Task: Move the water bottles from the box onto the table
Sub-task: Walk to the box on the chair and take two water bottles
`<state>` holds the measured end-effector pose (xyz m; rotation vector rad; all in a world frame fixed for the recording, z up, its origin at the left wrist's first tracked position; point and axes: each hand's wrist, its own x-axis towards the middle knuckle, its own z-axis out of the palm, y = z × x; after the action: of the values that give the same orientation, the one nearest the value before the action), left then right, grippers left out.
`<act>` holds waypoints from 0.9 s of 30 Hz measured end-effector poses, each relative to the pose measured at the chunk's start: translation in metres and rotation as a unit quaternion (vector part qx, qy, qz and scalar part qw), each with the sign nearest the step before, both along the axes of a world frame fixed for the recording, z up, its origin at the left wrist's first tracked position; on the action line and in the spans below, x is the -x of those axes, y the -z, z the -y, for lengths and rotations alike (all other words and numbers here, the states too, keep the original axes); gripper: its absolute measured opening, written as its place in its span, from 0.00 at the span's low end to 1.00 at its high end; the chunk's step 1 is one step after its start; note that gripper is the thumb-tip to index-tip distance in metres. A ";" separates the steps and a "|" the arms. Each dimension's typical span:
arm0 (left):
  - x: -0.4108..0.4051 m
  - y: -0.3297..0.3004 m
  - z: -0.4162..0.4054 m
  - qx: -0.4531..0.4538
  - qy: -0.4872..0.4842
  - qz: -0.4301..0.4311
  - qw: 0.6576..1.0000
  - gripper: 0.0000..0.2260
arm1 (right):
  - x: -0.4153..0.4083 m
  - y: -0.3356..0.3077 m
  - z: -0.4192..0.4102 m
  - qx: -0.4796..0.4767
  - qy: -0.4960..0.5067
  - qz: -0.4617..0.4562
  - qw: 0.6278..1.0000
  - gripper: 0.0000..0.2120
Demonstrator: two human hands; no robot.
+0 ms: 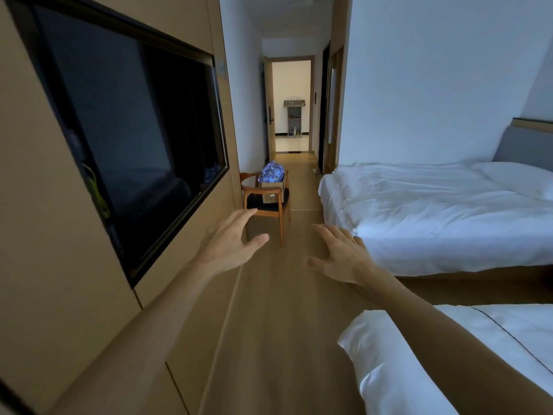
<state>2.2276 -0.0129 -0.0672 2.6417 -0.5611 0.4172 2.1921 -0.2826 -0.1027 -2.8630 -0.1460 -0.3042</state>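
While both hands spread empty: left hand [230, 244], right hand [341, 256]; box [271, 191] on chair [266, 202].

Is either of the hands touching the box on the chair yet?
Apart. The head view shows the left hand and right hand open in mid-air over the floor, while the box sits on the chair farther down the room.
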 end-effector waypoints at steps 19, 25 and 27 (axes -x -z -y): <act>-0.379 -0.008 0.120 -0.029 -0.026 0.032 0.999 0.32 | -0.387 -0.009 0.119 -0.009 -0.019 0.007 1.000 0.42; -0.481 0.003 0.136 -0.009 -0.029 0.020 0.999 0.33 | -0.490 0.005 0.139 0.000 -0.023 0.002 1.000 0.42; -0.516 0.009 0.140 -0.006 -0.024 0.016 1.000 0.32 | -0.525 0.010 0.143 0.003 -0.023 -0.002 1.000 0.42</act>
<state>2.7434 -0.1529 -0.0759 2.6679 -0.5119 0.4724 2.7174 -0.4258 -0.1128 -2.8606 -0.2131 -0.2890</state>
